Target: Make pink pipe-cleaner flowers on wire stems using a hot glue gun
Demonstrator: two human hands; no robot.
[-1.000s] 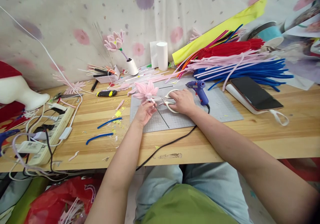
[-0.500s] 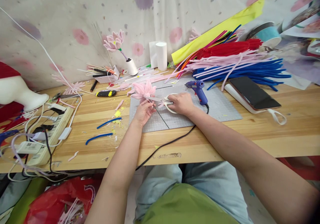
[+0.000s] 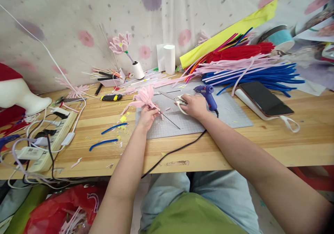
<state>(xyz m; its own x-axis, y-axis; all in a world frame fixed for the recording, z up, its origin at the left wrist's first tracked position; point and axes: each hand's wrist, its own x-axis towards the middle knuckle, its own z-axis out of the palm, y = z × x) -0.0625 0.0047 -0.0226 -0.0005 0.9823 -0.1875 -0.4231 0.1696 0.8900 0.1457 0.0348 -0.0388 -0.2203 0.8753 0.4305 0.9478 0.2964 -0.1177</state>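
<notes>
My left hand (image 3: 147, 116) is closed around the base of a pink pipe-cleaner flower (image 3: 143, 98), whose thin dark wire stem (image 3: 171, 119) slants down to the right over the grey cutting mat (image 3: 235, 114). The flower head tilts to the left. My right hand (image 3: 194, 106) grips white-handled scissors (image 3: 180, 102) on the mat, their blades pointing left, a little apart from the flower. A blue glue gun (image 3: 208, 94) lies just right of my right hand.
Bundles of blue, pink and red pipe cleaners (image 3: 250, 67) lie at the back right beside a black phone (image 3: 264, 98). A power strip with tangled cables (image 3: 49, 136) sits at the left. Blue pipe-cleaner offcuts (image 3: 104, 143), a box cutter (image 3: 111, 97) and a white roll (image 3: 169, 58) lie around.
The flower has swung left and tipped over in my left hand. The scissors have drawn back to the right, away from the petals they were touching.
</notes>
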